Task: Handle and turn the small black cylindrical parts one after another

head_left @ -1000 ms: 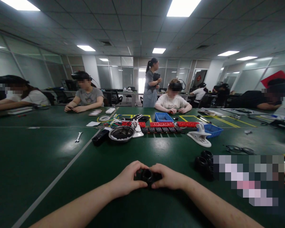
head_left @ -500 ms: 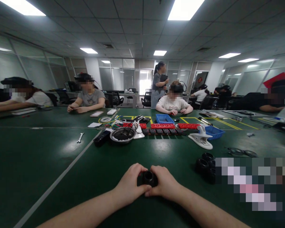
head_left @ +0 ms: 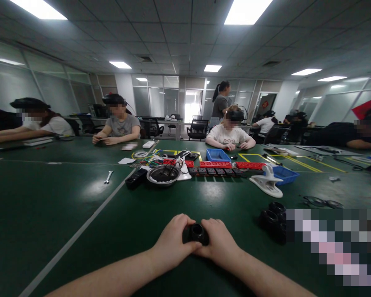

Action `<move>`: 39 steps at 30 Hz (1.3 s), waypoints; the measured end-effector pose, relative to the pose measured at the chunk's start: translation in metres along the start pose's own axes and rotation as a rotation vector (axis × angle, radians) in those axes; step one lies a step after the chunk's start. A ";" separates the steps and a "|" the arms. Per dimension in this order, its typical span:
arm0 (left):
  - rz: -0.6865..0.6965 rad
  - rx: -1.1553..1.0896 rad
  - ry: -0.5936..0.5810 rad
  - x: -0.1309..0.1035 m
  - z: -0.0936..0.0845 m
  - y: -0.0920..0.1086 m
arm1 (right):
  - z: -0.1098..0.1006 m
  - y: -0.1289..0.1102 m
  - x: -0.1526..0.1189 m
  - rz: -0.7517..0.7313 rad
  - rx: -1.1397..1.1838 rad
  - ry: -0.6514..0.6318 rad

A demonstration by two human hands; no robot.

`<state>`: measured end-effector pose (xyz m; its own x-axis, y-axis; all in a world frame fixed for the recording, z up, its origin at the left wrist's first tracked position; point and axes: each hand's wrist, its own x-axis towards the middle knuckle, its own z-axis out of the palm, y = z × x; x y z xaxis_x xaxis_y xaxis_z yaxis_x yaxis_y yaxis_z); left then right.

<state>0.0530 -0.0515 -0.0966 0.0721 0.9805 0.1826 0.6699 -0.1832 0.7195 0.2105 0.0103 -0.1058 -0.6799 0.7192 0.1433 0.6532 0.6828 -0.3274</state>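
Note:
A small black, round, hollow piece (head_left: 197, 233) with a round opening facing up is between my two hands, low in the middle of the view. My left hand (head_left: 174, 240) curls around its left side, thumb along the near side and fingers at the far side. From the right, my right hand (head_left: 221, 241) grips the same piece, and the thumbs meet in front of it. My fingers hide its lower part, so I cannot tell whether it touches the table. Several similar black pieces (head_left: 269, 218) stand in a cluster to the right.
On the green table (head_left: 105, 243) lie a wrench (head_left: 109, 177), a round metal dish (head_left: 163, 176), red strips (head_left: 215, 164), a white clamp base (head_left: 267, 185), blue trays (head_left: 282, 175) and eyeglasses (head_left: 323, 202). A pixelated area covers the lower right. Other people sit around the table.
The whole view has shifted slightly, so things appear further right. Both hands keep hold of the black piece. A standing person in the background has moved right and turned.

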 end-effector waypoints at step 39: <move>0.033 -0.145 -0.191 0.006 -0.009 -0.003 | -0.014 0.027 0.011 -0.203 0.349 -0.233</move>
<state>0.0446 -0.0456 -0.0915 0.2394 0.9670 0.0876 0.5526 -0.2099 0.8066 0.2253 0.0382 -0.1004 -0.8653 0.4999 0.0362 0.3752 0.6938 -0.6147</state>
